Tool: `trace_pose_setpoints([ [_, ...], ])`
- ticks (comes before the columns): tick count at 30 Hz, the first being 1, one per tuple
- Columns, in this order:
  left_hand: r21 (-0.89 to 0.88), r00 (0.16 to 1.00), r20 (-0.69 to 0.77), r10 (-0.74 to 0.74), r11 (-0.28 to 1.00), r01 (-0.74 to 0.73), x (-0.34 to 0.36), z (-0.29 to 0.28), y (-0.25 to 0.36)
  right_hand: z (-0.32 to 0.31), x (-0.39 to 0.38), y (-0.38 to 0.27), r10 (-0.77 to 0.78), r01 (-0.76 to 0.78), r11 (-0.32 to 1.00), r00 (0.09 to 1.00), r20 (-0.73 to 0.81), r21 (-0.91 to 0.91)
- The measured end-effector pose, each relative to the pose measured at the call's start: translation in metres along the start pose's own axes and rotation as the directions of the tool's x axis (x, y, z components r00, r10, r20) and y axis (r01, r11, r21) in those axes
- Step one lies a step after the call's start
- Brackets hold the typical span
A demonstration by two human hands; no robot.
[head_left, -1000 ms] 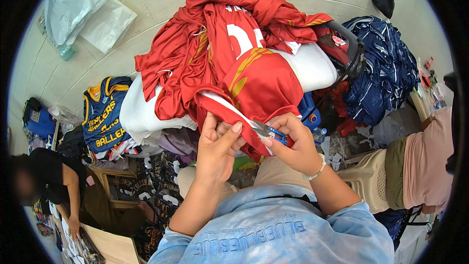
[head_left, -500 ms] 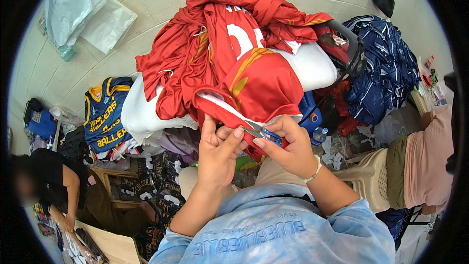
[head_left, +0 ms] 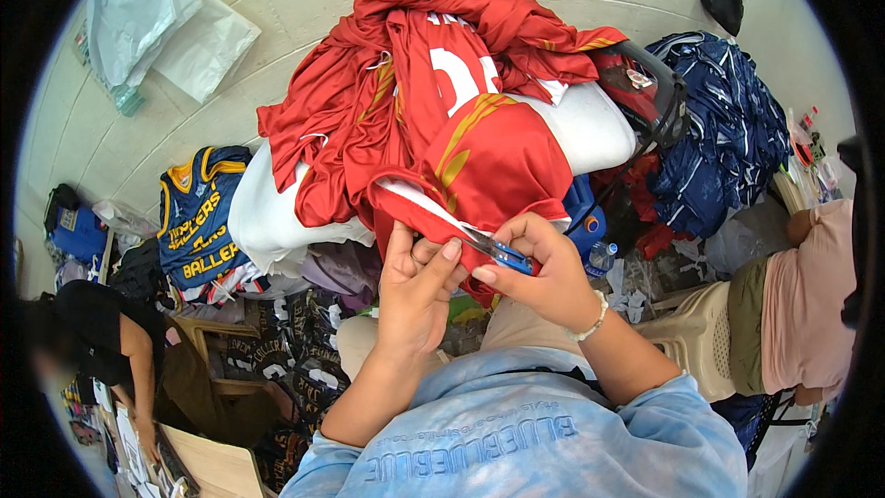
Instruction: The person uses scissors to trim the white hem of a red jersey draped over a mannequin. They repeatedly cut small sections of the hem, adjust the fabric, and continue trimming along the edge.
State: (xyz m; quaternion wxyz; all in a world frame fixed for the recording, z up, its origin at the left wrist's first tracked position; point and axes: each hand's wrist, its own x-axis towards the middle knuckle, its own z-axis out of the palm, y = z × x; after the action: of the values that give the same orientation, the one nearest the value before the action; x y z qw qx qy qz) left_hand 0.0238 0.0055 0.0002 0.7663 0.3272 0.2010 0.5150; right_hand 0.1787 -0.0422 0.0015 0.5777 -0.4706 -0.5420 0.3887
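Red jersey [head_left: 502,152]: part of a big red heap, upper centre of the frame, draped over a white pad [head_left: 595,134]. Its hem [head_left: 406,192] hangs down to the middle of the frame, white inner side showing.
Step in hand: looks like snipping at that hem, I'd say trimming, but the cut itself is too small to make out.
Left hand [head_left: 415,286]: centre of the frame, fingers curled in, thumb pressed over them. Seems to be pinching the hem pretty firmly.
Right hand [head_left: 553,277]: just right of centre, wrapped snugly round the snips [head_left: 513,258], thumb low, index finger on top.
Blades: pointing up-left at the hem, tips just beside the left thumb. Can't tell how wide they're spread.
Next move: imo it calls for a taut hem, small bites with the tips, and that left thumb well out of the way.
Edges: the pad's front rim sits behind the cloth, so the hem is worked in front of it, above the lap [head_left: 512,327].
Tight side: a bottle [head_left: 602,258] stands right of the right hand, and a chair [head_left: 691,350] lower right, near that forearm.
Room: best toward the lap, lower centre. The black-sleeved person [head_left: 97,332], lower left, is well apart from both hands.
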Motion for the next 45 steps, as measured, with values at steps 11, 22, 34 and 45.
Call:
trace_pose_setpoints([
  [11,0.067,1.000,0.000,-0.018,0.998,0.018,0.012,-0.016,0.000,-0.014,-0.004,0.009,-0.145,0.200,0.894,0.976,0.163,-0.402],
  [22,0.107,0.999,-0.013,0.030,0.994,-0.028,0.003,-0.003,0.006,-0.004,-0.004,0.010,-0.135,0.128,0.976,0.990,-0.030,-0.176],
  [34,0.097,0.999,-0.007,0.035,0.995,-0.034,0.001,0.000,0.010,-0.001,-0.004,0.014,-0.164,0.161,0.984,0.986,-0.036,-0.081],
  [45,0.115,0.995,0.097,0.002,0.993,-0.014,-0.006,-0.012,0.007,0.005,0.013,0.013,-0.024,0.023,1.000,0.997,-0.076,-0.022],
])
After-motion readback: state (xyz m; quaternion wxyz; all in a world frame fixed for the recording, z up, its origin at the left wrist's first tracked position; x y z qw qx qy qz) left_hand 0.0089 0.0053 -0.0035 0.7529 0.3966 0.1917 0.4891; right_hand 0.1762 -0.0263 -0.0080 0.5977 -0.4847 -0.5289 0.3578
